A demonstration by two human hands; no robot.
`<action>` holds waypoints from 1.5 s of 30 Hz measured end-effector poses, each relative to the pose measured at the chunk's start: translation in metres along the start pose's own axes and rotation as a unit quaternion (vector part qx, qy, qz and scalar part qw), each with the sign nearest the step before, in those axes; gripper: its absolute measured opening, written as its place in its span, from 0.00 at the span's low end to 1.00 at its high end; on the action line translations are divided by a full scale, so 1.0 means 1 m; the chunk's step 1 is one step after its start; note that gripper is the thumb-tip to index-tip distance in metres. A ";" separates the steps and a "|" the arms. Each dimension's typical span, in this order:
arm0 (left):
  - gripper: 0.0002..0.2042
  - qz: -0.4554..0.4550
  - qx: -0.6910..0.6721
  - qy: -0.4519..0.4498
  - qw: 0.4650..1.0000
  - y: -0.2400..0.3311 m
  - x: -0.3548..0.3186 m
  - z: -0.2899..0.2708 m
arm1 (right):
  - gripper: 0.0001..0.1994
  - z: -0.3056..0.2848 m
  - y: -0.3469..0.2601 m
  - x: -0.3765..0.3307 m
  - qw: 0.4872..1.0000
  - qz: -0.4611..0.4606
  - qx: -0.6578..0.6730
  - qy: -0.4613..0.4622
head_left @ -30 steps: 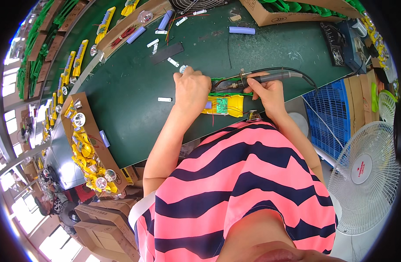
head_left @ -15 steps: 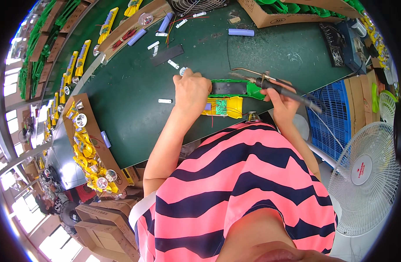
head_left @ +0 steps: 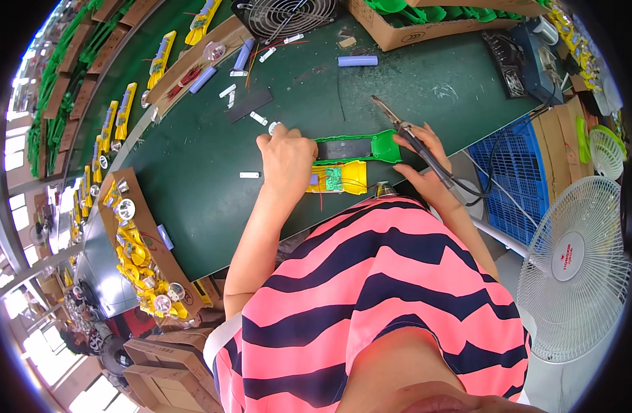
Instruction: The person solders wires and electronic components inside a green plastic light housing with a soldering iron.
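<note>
My left hand (head_left: 288,157) is closed over the left end of a green plastic flashlight housing (head_left: 385,146), which has a dark strip inside. Its fingertips are mostly hidden. A small round white piece (head_left: 274,128) shows just beyond its knuckles. My right hand (head_left: 433,160) has a soldering iron (head_left: 422,151) across its fingers, the tip pointing up and left over the bench. Its thumb is spread away, close to the right end of the green housing. Nearer to me lies a yellow housing half (head_left: 357,177) with a green circuit board (head_left: 334,179) and thin wires.
The green bench (head_left: 212,213) bears purple battery cells (head_left: 358,61), white connector pieces (head_left: 249,175) and a black strip (head_left: 250,105). A metal fan grille (head_left: 285,17) and a carton of green parts (head_left: 426,34) stand at the back. Yellow housings fill a carton (head_left: 161,237) at left.
The soldering iron has swung so its tip points further up. My right fingers have spread, with the thumb lower. The whole view has shifted slightly; my left hand stays at the green housing's end.
</note>
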State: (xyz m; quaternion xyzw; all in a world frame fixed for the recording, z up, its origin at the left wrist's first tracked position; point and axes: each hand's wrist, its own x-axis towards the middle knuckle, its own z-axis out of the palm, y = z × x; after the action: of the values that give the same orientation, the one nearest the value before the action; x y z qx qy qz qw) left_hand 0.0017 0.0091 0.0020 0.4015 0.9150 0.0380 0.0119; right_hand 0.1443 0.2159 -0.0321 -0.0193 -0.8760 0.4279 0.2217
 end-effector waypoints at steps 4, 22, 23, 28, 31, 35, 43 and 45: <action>0.03 0.012 -0.001 0.014 1.000 0.000 -0.002 0.001 | 0.27 0.002 0.004 0.000 1.000 -0.003 0.002 -0.020; 0.12 0.133 -0.118 0.089 0.980 0.030 -0.017 -0.016 | 0.26 0.000 -0.003 0.008 1.000 0.016 0.008 -0.015; 0.12 0.127 -0.146 0.109 0.975 0.030 -0.019 -0.011 | 0.26 -0.001 -0.006 0.008 1.000 -0.001 -0.018 -0.018; 0.05 0.100 -0.269 0.173 0.942 0.035 -0.023 0.008 | 0.25 0.006 -0.002 0.001 0.999 0.021 -0.002 -0.038; 0.04 0.093 -0.288 0.181 0.936 0.040 -0.021 0.013 | 0.25 0.013 -0.006 0.008 1.000 0.000 0.014 -0.023; 0.03 0.020 -0.185 0.126 0.974 0.041 -0.010 0.018 | 0.24 0.015 -0.004 0.020 0.997 0.020 0.051 -0.051; 0.03 -0.045 -0.200 0.085 0.975 0.035 0.001 0.013 | 0.10 -0.026 -0.009 0.041 0.989 -0.143 0.016 -0.043; 0.04 -0.046 -0.195 0.077 0.977 0.035 0.003 0.014 | 0.10 -0.026 -0.003 0.039 0.992 -0.031 0.120 -0.028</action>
State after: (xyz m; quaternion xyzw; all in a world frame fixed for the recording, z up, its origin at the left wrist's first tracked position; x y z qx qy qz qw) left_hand 0.0263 0.0354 -0.0096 0.3445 0.9059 0.2453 0.0215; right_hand 0.1205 0.2417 -0.0016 0.0469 -0.8244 0.5232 0.2106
